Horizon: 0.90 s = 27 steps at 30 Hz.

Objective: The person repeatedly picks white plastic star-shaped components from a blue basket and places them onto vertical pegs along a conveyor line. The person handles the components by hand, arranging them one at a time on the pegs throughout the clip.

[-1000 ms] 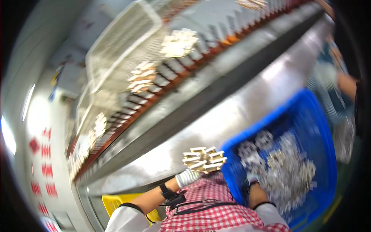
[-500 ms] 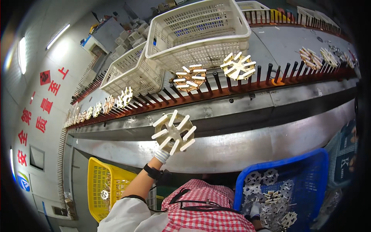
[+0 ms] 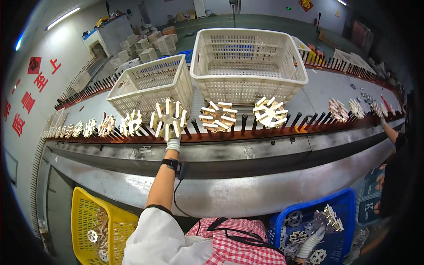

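Note:
My left hand, in a white glove, reaches up to the peg rail and holds a cream star-shaped spoked part against the pegs. Two more spoked parts hang on pegs just to its right, and several others hang to its left. My right hand, also gloved, is down in the blue crate at the lower right, gripping another spoked part above a pile of grey metal wheels.
Two cream plastic baskets stand on the conveyor behind the rail. A yellow crate with a few parts sits at the lower left. Another person's arm works at the rail on the far right.
My left hand has carried the spoked part up and onto the peg rail. My right hand has lifted a new part from the blue crate. The view has tilted upward.

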Each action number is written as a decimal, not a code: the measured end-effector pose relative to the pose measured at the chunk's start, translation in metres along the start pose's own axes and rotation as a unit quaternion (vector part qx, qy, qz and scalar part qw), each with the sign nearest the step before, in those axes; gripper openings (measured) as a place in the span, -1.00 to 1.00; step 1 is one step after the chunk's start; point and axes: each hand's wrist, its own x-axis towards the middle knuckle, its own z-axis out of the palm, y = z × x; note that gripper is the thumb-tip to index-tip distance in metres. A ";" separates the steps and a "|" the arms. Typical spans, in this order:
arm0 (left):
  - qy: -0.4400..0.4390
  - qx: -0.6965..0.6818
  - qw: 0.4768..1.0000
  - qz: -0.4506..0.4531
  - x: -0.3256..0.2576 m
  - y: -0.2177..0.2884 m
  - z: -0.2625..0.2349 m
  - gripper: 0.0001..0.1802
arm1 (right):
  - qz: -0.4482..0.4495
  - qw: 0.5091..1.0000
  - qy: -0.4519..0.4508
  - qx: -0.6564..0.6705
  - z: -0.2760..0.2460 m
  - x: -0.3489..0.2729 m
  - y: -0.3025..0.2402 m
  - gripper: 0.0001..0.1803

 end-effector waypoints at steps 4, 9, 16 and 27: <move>0.094 -0.039 0.995 0.014 0.043 -0.045 0.045 -0.53 | -0.074 0.993 -0.047 0.083 0.060 -0.018 -0.075 -0.43; 0.182 -0.297 0.937 0.026 0.062 -0.142 0.057 -0.56 | -0.105 0.963 -0.168 0.182 0.138 -0.044 -0.124 -0.40; 0.026 0.068 0.988 0.140 0.061 -0.144 0.032 -0.60 | -0.043 0.881 -0.296 0.368 0.216 -0.076 -0.221 -0.49; -0.436 -0.576 0.648 0.241 -0.141 0.134 -0.162 -0.60 | 0.012 0.843 -0.390 0.372 0.293 -0.062 -0.243 -0.37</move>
